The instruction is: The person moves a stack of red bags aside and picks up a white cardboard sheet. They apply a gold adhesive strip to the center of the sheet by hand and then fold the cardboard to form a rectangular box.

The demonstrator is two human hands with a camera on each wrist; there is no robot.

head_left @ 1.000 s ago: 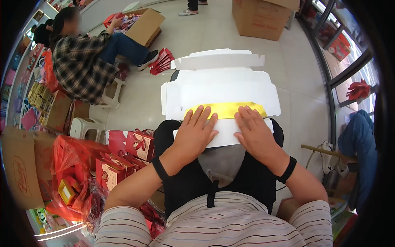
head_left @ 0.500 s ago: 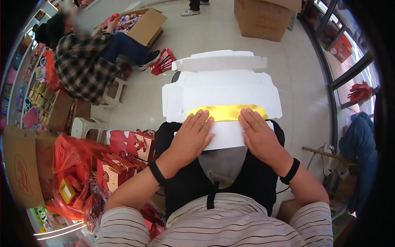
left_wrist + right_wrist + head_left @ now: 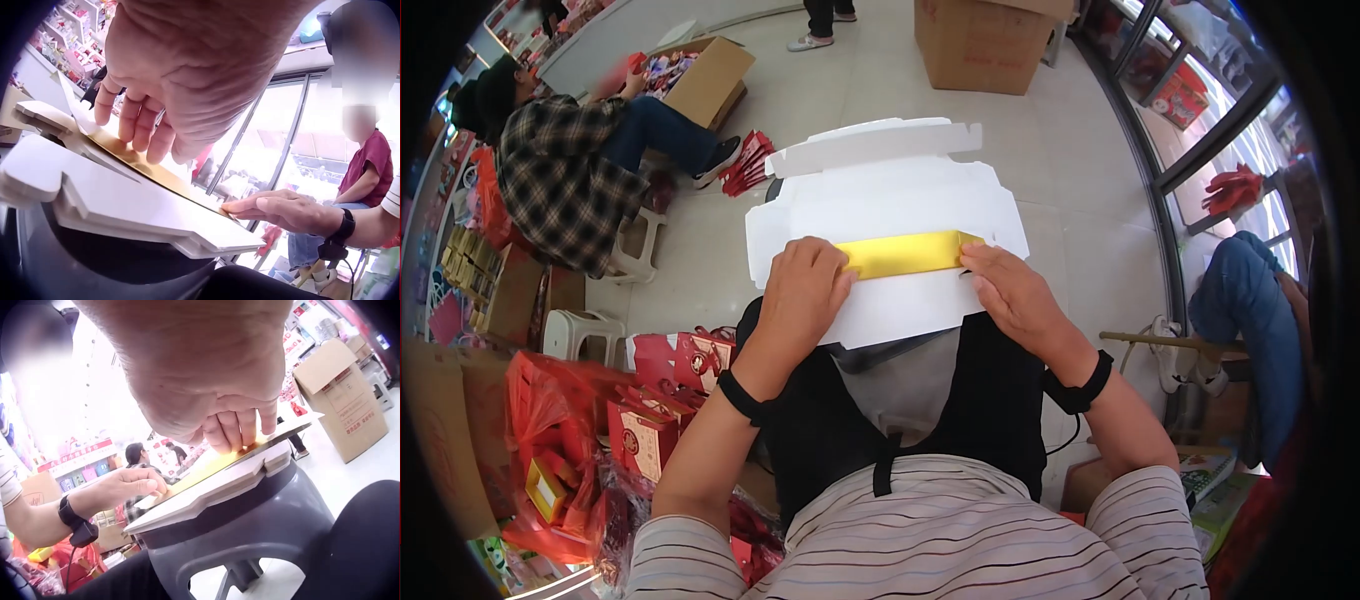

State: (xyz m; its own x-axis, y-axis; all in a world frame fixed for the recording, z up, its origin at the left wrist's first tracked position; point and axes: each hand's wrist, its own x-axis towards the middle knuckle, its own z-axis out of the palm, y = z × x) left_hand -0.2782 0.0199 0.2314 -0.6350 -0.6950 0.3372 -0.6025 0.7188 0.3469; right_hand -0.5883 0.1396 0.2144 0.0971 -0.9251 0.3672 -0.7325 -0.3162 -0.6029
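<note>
A flat white cut-out sheet with flaps lies over a grey stool between the person's knees. Across its near part runs a yellow strip, creased near its right end. The left hand touches the strip's left end, fingers bent down and thumb beside the near edge. At the right end, the right hand rests its fingertips on the yellow. Both wrist views show fingertips on the strip, beneath the left palm and the right palm. Parts of both strip ends are covered by fingers.
Red gift boxes and a red plastic bag lie to the left. A seated person in plaid is beside an open carton. A large cardboard box stands ahead; another person's jeans show right.
The hands have moved from flat on the strip's near edge out to its two ends, with fingers more bent. The strip looks straighter and creased at the right. The head view has shifted.
</note>
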